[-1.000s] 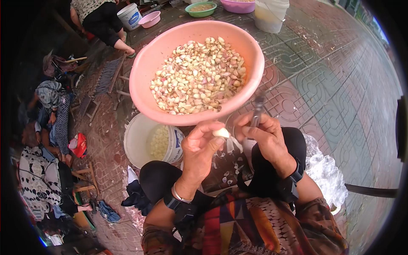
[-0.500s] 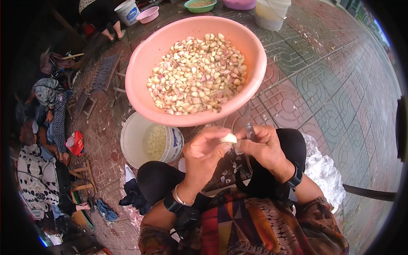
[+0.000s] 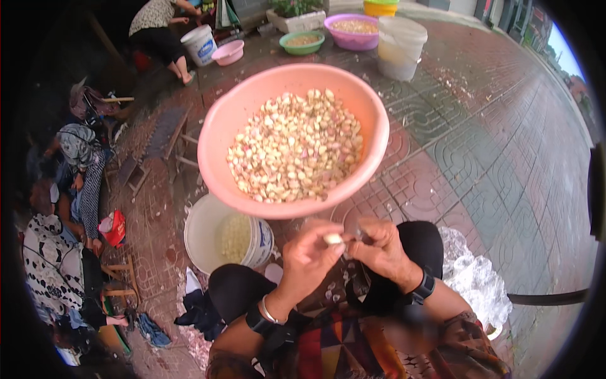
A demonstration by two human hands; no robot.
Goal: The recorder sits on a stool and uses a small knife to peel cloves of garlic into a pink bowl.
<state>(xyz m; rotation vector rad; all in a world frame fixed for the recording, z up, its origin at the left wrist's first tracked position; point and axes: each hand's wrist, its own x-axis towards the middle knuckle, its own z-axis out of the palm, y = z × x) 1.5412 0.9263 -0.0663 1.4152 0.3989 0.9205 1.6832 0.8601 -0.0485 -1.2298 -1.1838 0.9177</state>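
Note:
A pale garlic clove (image 3: 332, 239) is pinched between the thumb and fingers of my left hand (image 3: 304, 260). Just to its right, close to the clove, my right hand (image 3: 386, 252) is closed, thumb against fingers; what it grips is blurred and mostly hidden. Beyond both hands stands a wide pink basin (image 3: 211, 158), heaped with unpeeled and partly skinned garlic cloves (image 3: 297, 145). A white bucket (image 3: 194, 237) is beside my left knee, with peeled cloves (image 3: 235, 239) inside.
Crumpled clear plastic (image 3: 476, 271) lies by my right knee. Farther off are a pale bucket (image 3: 401, 47), a purple basin (image 3: 353, 41), a green basin (image 3: 303, 45) and a small pink basin (image 3: 228, 53). People sit along the left, near a wooden stool (image 3: 123, 278); another person (image 3: 158, 28) bends at the back.
The view has tilted upward, so the basin, bucket and my hands appear lower and more shows at the back. My hands remain close together, with the clove still in the left.

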